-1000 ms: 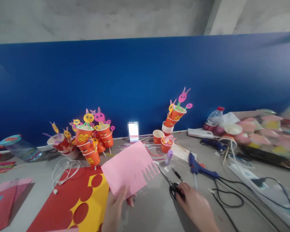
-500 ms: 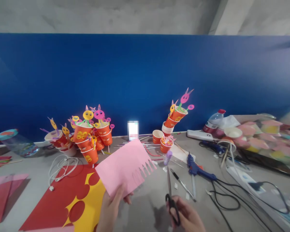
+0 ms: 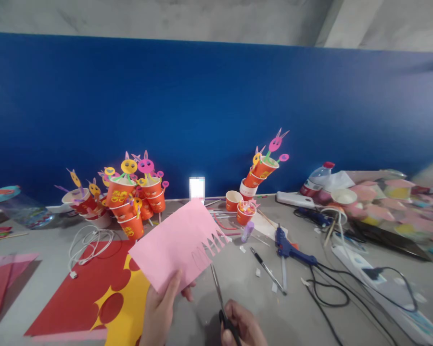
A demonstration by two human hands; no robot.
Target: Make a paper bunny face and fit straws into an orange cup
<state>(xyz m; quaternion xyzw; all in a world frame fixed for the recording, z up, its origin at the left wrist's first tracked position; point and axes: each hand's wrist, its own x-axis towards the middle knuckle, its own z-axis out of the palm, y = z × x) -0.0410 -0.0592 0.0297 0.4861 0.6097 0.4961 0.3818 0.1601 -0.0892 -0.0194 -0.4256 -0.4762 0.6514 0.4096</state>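
My left hand grips a pink sheet of paper by its lower edge, thumb in front and fingers behind. Jagged points are cut along the sheet's right edge, and drawn curved outlines run beside them. In my right hand is a pair of scissors with black handles. Its blades point up and left, their tips close to the sheet's lower right edge; whether they touch it I cannot tell. The blades look nearly closed.
Red paper cups with bunny cut-outs stand at back left, more cups right of centre. A blue glue gun, a pen and a power strip lie to the right. Red and yellow paper lie at left.
My right hand has carried the scissors leftward, from apart on the right to close by the pink paper. The paper has shifted slightly left in view.
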